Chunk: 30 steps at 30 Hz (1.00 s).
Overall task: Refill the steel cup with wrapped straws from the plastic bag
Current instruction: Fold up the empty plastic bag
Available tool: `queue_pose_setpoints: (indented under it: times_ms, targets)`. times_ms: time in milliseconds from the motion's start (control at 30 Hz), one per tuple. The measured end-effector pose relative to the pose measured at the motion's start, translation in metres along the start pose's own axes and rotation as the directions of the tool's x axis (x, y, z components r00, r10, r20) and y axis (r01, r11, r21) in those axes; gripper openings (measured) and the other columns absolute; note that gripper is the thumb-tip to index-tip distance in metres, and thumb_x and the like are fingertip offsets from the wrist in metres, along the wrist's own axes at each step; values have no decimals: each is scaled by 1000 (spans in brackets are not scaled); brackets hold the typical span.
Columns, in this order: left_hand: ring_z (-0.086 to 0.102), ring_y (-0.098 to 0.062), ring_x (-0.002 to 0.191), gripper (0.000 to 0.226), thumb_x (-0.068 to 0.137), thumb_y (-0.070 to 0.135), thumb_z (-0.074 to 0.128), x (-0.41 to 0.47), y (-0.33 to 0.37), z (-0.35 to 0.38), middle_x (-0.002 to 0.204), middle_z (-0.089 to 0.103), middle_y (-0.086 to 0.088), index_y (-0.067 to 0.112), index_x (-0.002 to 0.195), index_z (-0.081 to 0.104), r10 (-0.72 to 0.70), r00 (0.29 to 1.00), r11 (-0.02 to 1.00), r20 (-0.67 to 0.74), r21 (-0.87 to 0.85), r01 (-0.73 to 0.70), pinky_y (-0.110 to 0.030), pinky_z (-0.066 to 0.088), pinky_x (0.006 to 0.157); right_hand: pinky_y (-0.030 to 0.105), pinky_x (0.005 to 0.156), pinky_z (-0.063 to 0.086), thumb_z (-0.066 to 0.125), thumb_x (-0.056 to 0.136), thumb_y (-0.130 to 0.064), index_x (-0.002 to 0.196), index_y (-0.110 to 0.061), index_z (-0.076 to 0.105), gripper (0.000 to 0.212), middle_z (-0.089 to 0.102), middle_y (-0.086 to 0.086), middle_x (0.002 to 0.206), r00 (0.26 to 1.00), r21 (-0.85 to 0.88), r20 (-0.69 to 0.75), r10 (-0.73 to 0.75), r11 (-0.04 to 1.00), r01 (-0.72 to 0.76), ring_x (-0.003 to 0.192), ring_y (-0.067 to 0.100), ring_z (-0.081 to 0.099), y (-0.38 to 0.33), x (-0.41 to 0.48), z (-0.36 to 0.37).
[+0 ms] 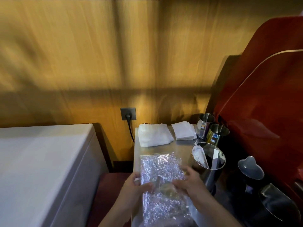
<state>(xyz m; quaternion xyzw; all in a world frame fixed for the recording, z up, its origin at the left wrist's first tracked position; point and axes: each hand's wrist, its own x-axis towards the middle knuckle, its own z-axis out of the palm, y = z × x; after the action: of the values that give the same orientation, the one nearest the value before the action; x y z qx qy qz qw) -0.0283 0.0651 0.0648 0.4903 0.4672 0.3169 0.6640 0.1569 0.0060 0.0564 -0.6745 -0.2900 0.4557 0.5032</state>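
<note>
A crinkled clear plastic bag [162, 171] full of wrapped straws lies lengthwise on the steel counter [182, 145]. My left hand [134, 185] grips its left edge and my right hand [188, 181] grips its right edge, both near the bag's middle. Just right of the bag stands the large steel cup [207, 163], upright, with a few white wrapped straws leaning inside it. The bag's near end runs out of the bottom of the frame.
Folded white cloth [154, 135] and a napkin stack [183, 130] lie at the counter's back. Two smaller steel cups [213, 128] stand behind the large one. Dark jugs [250, 171] and a red machine [262, 95] crowd the right. A white chest [41, 161] sits left.
</note>
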Motion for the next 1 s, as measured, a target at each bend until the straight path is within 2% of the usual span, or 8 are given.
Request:
queue_pose_setpoints:
  times_ms: [133,233,433,633,733,800,867,1000]
  targets:
    - [57,-22,59,46,69,-18,68,10,-18,-2,72,63,-16,-4,107,47,-53,998,997,-30,58,55,-25,49,52,26,51,47,66,76,5,102,-17,50,38,60,13,75,999,-103,-35,-22,995,18,57,17,56,15,10,5]
    - [53,-20,62,53,67,-18,67,21,-28,0,71,54,-10,15,100,43,12,990,988,-144,153,10,-29,46,55,32,55,44,61,77,3,106,-15,46,37,61,22,93,996,-180,-76,-55,983,41,64,21,53,22,20,13]
    - [55,-25,90,30,76,0,69,36,-32,4,95,54,-4,23,88,53,166,983,892,-80,437,-115,-43,50,87,43,70,53,54,79,3,105,-23,33,43,48,-8,85,974,-349,-169,-152,933,85,75,20,56,14,45,33]
    - [48,-3,81,20,83,-2,57,67,-32,12,116,42,-9,6,102,58,286,955,761,-76,624,-178,4,31,71,28,61,41,44,82,4,100,-18,38,29,48,6,90,982,-403,-112,-151,910,94,75,23,52,11,81,47]
    - [55,-4,83,25,85,-7,51,85,-38,11,120,42,-16,4,108,52,327,942,734,-76,648,-203,-4,42,71,29,71,46,45,83,4,107,-11,45,28,51,11,99,983,-419,-121,-138,905,75,85,28,57,11,97,52]
    - [52,-20,116,37,90,6,49,95,-43,14,136,37,-18,4,126,42,287,957,743,-40,640,-196,-20,43,90,33,89,41,49,83,-3,118,-6,45,35,48,13,119,977,-577,-139,-159,815,51,107,31,52,16,107,53]
    - [27,-25,137,50,90,27,47,104,-52,14,151,26,-12,11,136,37,295,955,624,-9,759,-186,-34,30,109,34,95,37,49,85,-13,121,-7,44,37,44,14,129,978,-706,-103,-182,706,57,114,30,47,19,111,54]
    - [17,-20,142,59,87,51,37,112,-67,10,154,26,-3,21,138,35,402,912,259,85,944,-202,-35,20,113,33,106,25,39,93,-37,138,-13,29,52,28,7,151,969,-906,0,-246,410,104,135,22,29,35,119,50]
